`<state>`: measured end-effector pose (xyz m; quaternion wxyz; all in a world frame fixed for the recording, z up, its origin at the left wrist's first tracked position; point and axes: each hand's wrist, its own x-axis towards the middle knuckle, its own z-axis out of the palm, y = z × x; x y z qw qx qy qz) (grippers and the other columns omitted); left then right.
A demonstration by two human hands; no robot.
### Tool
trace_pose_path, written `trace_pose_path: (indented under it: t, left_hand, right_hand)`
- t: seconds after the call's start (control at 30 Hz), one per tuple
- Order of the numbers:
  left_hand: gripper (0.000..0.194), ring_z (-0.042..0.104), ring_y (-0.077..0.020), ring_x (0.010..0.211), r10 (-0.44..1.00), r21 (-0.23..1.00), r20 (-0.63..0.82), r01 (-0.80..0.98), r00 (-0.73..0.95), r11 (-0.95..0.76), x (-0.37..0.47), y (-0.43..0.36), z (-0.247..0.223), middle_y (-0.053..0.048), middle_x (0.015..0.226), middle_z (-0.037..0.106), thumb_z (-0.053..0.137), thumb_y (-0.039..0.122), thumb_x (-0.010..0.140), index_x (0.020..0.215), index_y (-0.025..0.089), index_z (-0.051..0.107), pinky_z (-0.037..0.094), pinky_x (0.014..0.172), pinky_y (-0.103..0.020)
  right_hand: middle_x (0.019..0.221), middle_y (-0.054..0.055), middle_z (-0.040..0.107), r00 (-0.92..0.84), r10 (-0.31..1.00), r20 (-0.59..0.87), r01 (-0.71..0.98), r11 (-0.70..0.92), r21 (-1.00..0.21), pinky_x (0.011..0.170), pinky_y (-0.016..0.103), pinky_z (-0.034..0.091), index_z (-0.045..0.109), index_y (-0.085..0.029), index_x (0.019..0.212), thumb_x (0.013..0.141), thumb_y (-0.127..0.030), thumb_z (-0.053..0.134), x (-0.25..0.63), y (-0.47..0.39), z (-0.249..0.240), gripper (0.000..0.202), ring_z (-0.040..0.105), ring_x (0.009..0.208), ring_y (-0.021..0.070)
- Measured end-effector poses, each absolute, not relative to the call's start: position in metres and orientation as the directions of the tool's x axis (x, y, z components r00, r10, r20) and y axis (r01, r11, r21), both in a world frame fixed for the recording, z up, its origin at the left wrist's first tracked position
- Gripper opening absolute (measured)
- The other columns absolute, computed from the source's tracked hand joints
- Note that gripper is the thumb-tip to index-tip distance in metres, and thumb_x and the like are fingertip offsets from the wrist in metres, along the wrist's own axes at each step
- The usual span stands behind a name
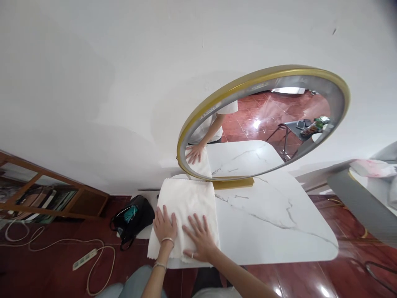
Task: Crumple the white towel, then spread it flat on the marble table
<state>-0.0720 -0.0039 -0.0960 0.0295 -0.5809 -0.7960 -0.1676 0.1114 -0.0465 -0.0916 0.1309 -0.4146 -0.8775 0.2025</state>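
A white cloth (pixel 192 198) with scalloped edges lies spread over the left end of a white marble-patterned table (pixel 266 215). My left hand (pixel 165 225) rests flat on the cloth's left part, fingers spread, with bracelets at the wrist. To its right, my right hand (pixel 201 239) lies palm down on the same cloth, its fingers apart and a ring on one of them. The cloth's far edge reaches the gold base (pixel 232 183) of a round mirror.
The gold-rimmed round mirror (pixel 263 128) stands at the table's back by the wall. A black bag (pixel 136 217) is left of the table. A power strip (pixel 84 259) with cables lies on the red floor, near a wooden cabinet (pixel 89 203).
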Motion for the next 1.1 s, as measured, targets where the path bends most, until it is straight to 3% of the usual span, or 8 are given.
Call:
trace_pose_path:
  t: [0.37,0.53,0.87,1.1]
  left_hand:
    - [0.056,0.015,-0.0296,0.143,0.871,0.231,0.346,0.932,-0.348,0.281,-0.011,-0.08,-0.108,-0.019,0.151,0.027,0.03,0.037,0.096,0.147,0.014,0.025,0.02,0.112,-0.056]
    - [0.055,0.014,-0.0279,0.143,0.892,0.26,0.293,0.927,-0.343,0.271,0.036,-0.085,-0.111,-0.015,0.152,0.026,0.03,0.034,0.095,0.147,0.017,0.025,0.018,0.113,-0.054]
    - [0.054,0.009,-0.0266,0.144,0.95,0.29,0.239,0.948,-0.202,0.129,0.155,-0.064,-0.112,-0.015,0.153,0.021,0.029,0.032,0.094,0.145,0.013,0.029,0.014,0.115,-0.053]
    - [0.053,0.013,-0.0297,0.143,0.979,0.343,0.194,0.939,-0.068,-0.003,0.231,-0.074,-0.12,-0.011,0.155,0.017,0.034,0.033,0.093,0.145,0.021,0.03,0.011,0.115,-0.057]
  right_hand:
    - [0.157,0.002,0.0,-0.717,0.695,0.052,0.613,0.664,-0.428,0.11,0.062,-0.009,0.013,-0.035,0.148,0.086,-0.064,0.042,0.188,-0.082,-0.087,0.075,-0.001,0.143,0.0333]
    - [0.157,0.003,0.006,-0.705,0.703,0.092,0.625,0.677,-0.389,0.112,0.062,0.0,0.016,-0.035,0.148,0.085,-0.065,0.043,0.24,-0.095,-0.085,0.075,0.005,0.143,0.0332]
    - [0.155,0.002,0.017,-0.575,0.803,0.156,0.763,0.595,-0.252,0.113,0.057,0.017,0.02,-0.034,0.147,0.091,-0.051,0.044,0.355,-0.104,-0.087,0.064,0.015,0.142,0.0304]
    - [0.152,0.001,0.029,-0.472,0.864,0.174,0.844,0.5,-0.193,0.113,0.053,0.022,0.031,-0.034,0.144,0.095,-0.037,0.04,0.432,-0.112,-0.094,0.049,0.021,0.142,0.0244]
